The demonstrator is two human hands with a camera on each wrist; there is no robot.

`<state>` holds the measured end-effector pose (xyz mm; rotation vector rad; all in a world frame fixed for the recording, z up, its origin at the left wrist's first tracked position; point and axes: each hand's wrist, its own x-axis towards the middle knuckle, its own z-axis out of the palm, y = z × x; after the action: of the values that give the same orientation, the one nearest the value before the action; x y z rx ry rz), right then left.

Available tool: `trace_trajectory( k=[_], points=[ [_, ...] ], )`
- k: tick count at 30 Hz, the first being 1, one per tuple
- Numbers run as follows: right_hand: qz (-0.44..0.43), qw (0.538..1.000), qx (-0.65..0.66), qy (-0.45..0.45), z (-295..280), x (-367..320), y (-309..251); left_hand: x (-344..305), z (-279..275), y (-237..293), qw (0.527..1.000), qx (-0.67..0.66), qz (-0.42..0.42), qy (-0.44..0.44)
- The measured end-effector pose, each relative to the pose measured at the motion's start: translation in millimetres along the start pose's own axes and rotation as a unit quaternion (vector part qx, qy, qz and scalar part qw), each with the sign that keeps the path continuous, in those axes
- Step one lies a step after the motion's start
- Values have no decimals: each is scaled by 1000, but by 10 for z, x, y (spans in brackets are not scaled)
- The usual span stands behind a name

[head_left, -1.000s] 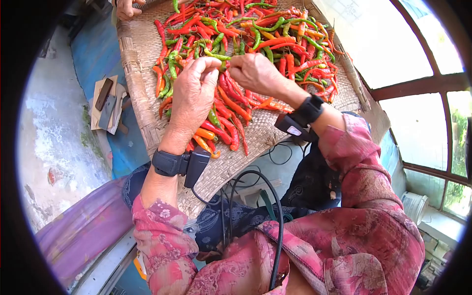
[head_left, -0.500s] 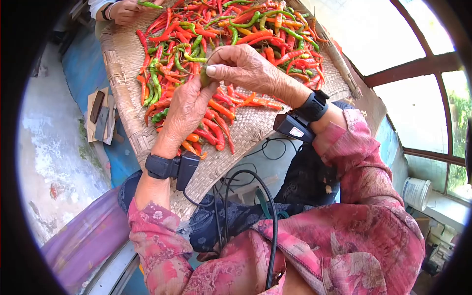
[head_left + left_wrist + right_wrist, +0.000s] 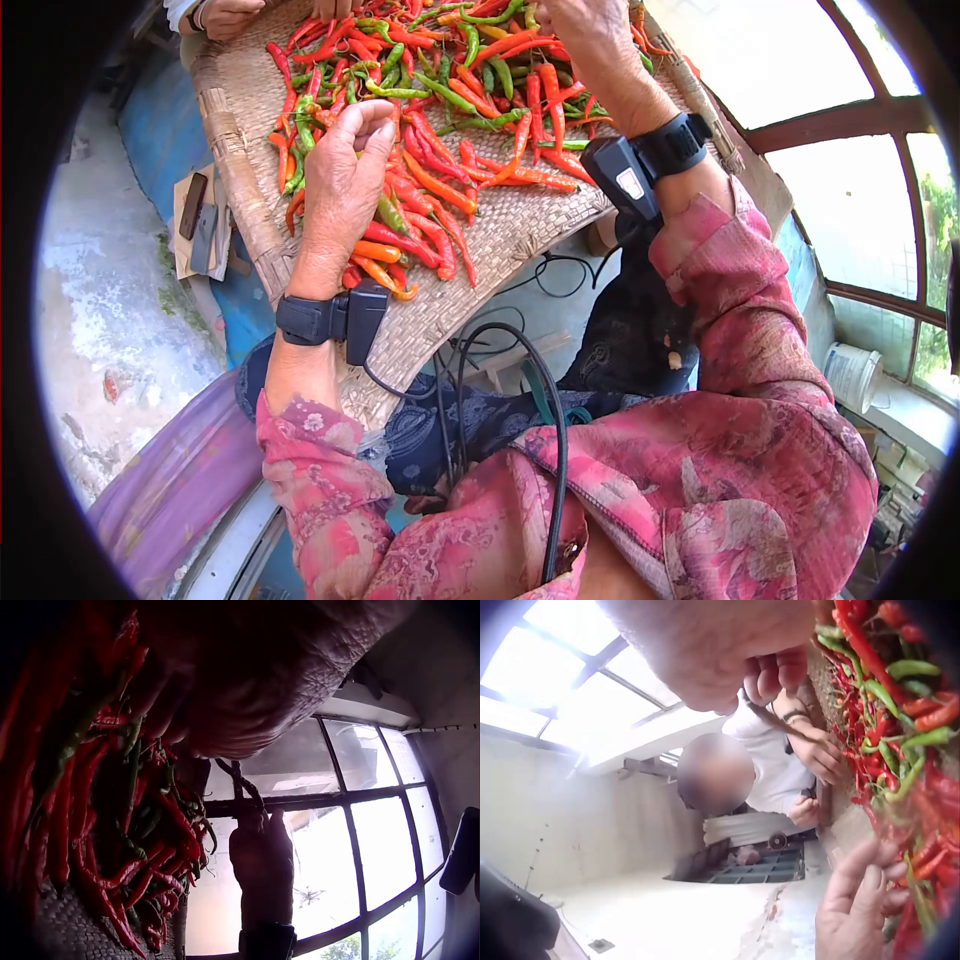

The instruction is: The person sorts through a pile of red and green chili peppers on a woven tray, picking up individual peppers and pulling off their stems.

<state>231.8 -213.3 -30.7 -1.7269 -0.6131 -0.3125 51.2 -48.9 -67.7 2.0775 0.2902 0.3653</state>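
Red, green and orange peppers point(image 3: 430, 180) lie heaped on a woven mat point(image 3: 500, 225). Above the near left part of the heap is my left hand point(image 3: 345, 180), its fingers loosely bent and nothing seen between them. My right hand point(image 3: 598, 55) is over the far right side, cut off by the top edge of the head view. In the left wrist view my right hand point(image 3: 262, 862) pinches a dark, curved pepper point(image 3: 246, 784), dim against the window. The right wrist view shows this dark pepper point(image 3: 769, 720) beneath the bent fingers, and my left hand point(image 3: 855, 907) beside the heap.
Another person's hands point(image 3: 228, 17) are at the mat's far left; that person wears white point(image 3: 769, 750). Boards with a dark-handled tool point(image 3: 200, 225) lie left of the mat. A black cable point(image 3: 560, 440) loops over my lap. A white bucket point(image 3: 852, 375) stands by the windows at right.
My hands were together on a dark green pepper and have parted. The right has moved up and to the right; the left has let go, staying near the heap's left side.
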Motion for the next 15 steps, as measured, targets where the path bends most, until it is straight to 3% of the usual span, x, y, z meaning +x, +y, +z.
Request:
trace_trajectory(
  k=[1,4,5,7,10,15],
  points=[
    [1,1000,1,1,38,-68,24,6,-8,14,1000,1,0,-1],
    [-104,958,-27,-266,200,-467,145,22,-20,51,1000,-16,-18,15],
    [-150,923,-64,-348,286,-671,180,36,-30,44,999,-25,-13,17],
    [-75,830,-202,-514,361,-995,6,34,-34,51,999,-34,-10,15],
    [-69,847,-210,-484,457,-1239,25,25,-42,58,999,-31,-7,23],
    [-30,831,-253,-495,605,-1172,51,1,-36,113,999,-23,6,38]
  ],
)
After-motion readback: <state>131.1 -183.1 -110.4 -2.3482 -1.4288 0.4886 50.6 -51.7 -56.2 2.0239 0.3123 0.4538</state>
